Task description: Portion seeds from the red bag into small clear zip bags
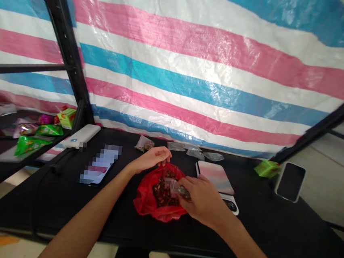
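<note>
A red plastic bag (145, 197) lies open on the black table, its rim spread wide. Small dark brown and reddish pieces (163, 193) fill it; their kind is too small to tell. My right hand (203, 199) is closed around a small clear zip bag (174, 187) over the right side of the red bag. Some dark contents show through the clear plastic. Just beyond the far left rim is my left hand (153, 159), its fingers curled inward; whatever they may pinch is hidden.
Behind my hands lie a filled small bag (144, 143) and several flat clear bags (194, 151). A pink notebook (216, 177) rests right, partly over a white phone (231, 204). Another phone (100, 166) lies left. A green box (267, 169) and a propped phone (290, 182) stand far right.
</note>
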The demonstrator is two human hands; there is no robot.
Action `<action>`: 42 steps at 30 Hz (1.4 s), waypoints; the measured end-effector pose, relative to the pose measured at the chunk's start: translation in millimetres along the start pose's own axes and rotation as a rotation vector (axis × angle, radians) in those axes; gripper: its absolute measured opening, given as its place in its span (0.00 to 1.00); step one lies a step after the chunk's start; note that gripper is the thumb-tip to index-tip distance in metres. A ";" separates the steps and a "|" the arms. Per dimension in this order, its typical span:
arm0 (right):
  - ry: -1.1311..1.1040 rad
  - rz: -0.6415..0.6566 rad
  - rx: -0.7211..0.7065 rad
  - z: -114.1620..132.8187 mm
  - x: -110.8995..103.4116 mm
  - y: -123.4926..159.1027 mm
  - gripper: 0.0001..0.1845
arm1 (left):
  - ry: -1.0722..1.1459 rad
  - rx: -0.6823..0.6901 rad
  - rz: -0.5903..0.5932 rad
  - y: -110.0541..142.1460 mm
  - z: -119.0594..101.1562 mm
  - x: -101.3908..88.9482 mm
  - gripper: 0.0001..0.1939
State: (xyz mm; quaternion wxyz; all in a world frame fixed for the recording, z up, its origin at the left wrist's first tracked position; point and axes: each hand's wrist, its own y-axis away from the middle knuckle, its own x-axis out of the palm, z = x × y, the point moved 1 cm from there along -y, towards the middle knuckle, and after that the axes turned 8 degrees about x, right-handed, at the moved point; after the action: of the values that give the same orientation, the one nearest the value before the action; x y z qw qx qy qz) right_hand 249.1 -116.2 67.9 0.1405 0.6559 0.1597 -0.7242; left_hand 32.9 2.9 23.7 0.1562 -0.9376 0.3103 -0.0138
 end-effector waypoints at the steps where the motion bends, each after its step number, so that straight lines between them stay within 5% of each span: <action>1: 0.002 -0.002 -0.009 0.7 -0.7 -0.6 0.09 | -0.004 -0.007 -0.001 -0.2 1.9 -0.1 0.24; 12: -0.067 -0.002 -0.003 -1.1 2.6 2.3 0.07 | 0.005 0.000 -0.016 0.7 1.8 0.4 0.23; 18: -0.422 -0.114 0.061 -15.4 1.2 -1.9 0.08 | 0.028 0.001 -0.002 0.7 1.6 7.1 0.23; 28: -1.116 -0.227 0.054 -38.4 2.3 -53.0 0.16 | 0.028 0.018 -0.091 -0.2 3.0 6.0 0.21; 36: -1.133 -0.346 0.030 -23.9 21.3 -92.4 0.17 | 0.013 0.105 -0.132 -7.3 7.6 15.4 0.21; 39: -1.081 -0.383 0.100 -42.5 14.9 -75.8 0.19 | -0.159 0.072 -0.154 -7.2 14.5 10.4 0.21; 42: -1.017 -0.469 0.298 -89.1 3.4 -47.8 0.22 | -0.334 0.034 -0.151 -5.1 20.8 8.4 0.19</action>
State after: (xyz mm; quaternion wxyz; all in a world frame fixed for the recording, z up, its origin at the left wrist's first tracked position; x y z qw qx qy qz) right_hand 309.7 -35.6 58.9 -0.0583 0.1853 0.1096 -0.9748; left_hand 45.1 7.8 4.9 0.2197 -0.9447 0.2087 0.1252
